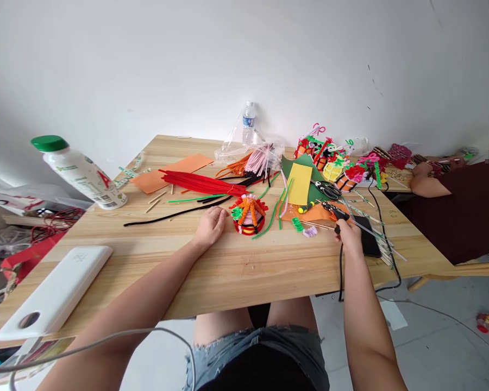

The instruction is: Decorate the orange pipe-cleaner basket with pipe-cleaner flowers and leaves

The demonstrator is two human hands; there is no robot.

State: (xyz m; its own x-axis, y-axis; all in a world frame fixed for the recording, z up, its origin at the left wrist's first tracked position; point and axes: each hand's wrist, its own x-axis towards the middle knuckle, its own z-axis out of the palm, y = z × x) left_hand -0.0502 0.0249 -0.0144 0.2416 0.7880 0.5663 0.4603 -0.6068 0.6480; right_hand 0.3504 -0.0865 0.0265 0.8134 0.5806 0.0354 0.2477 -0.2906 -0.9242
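Note:
My left hand (212, 225) rests on the table with its fingers curled together, just left of a small round pipe-cleaner lantern (249, 216) in red, orange, pink and green. Nothing shows in those fingers. On the right, my right hand (349, 234) is closed around the handle of a black glue gun (336, 210), whose cord (341, 271) hangs over the table's front edge. The gun's front lies over orange felt (285, 213). Near it are a yellow-and-black tool (306, 208), a green coil (297, 224) and a lilac coil (310, 232) of pipe cleaner.
Red pipe cleaners (204, 183), scissors (328, 189), yellow felt (300, 183) and finished lanterns (348, 176) lie farther back. A white bottle (81, 174) and a power bank (57, 290) stand left. A phone (367, 237) lies beside my right hand. A co-worker (456, 206) sits right.

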